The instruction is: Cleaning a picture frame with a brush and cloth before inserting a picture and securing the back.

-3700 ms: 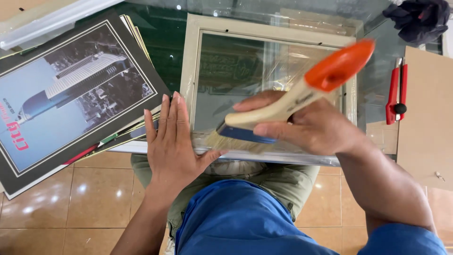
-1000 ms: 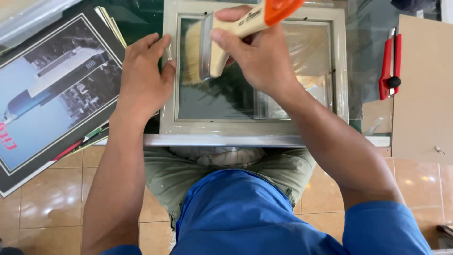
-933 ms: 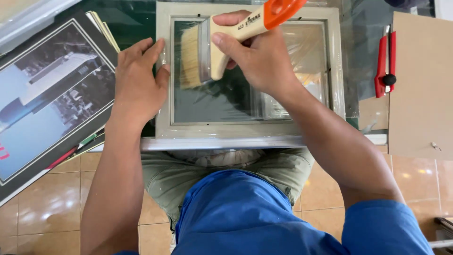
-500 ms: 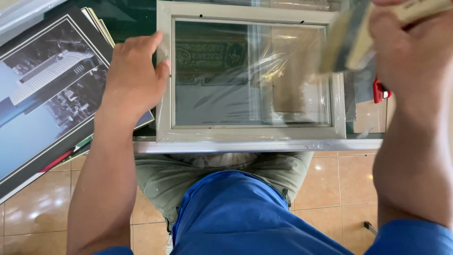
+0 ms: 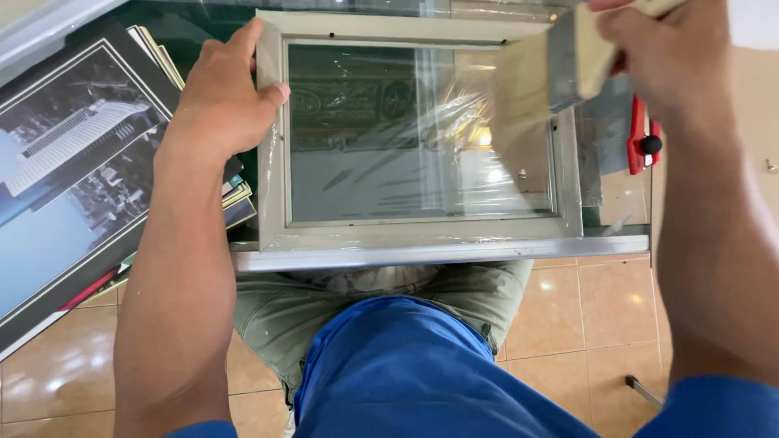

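Head view: paintbrush [image 5: 560,69] over picture frame [image 5: 422,235]

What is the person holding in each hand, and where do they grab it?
The right hand grips a paintbrush by its handle. The left hand presses on the picture frame at its left edge.

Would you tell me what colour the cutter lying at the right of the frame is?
Red, with a black knob: the cutter shows in the head view, partly hidden behind the right hand.
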